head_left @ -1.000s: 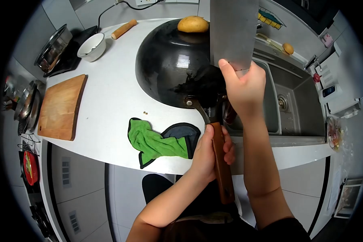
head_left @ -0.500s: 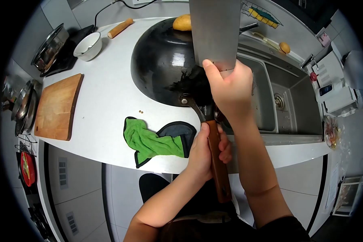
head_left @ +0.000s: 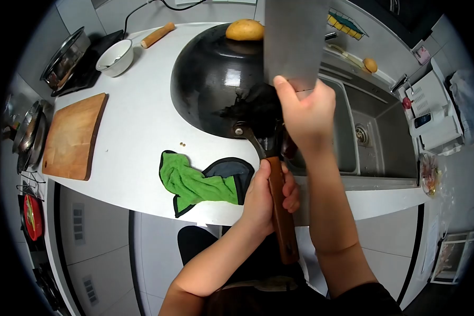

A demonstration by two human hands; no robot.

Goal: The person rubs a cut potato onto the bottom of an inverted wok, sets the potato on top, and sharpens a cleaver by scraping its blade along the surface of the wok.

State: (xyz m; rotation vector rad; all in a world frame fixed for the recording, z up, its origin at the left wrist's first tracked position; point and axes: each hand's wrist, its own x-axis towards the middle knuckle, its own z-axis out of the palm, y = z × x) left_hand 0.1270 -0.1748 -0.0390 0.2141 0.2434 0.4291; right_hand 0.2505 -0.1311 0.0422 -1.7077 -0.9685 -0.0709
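My left hand is wrapped round the brown wooden handle of a black wok, which rests on the white counter. A patch of dark shadow lies across the wok's right side. My right hand grips a cleaver with its broad steel blade pointing up and away; most of the cleaver's handle is hidden in the fist. The blade covers the wok's far right part. At the wok's far edge is a yellow potato, its right end close to the blade. A green and grey cloth lies left of my left hand.
A wooden cutting board, a white bowl and a wooden rolling pin are on the left. The steel sink lies right of the wok. Behind it sits a round yellowish item. A wire rack with sponges hangs at the back.
My right hand has shifted slightly right with the cleaver, so more of the potato shows. My left hand keeps its hold on the wok's handle. The view has moved a little.
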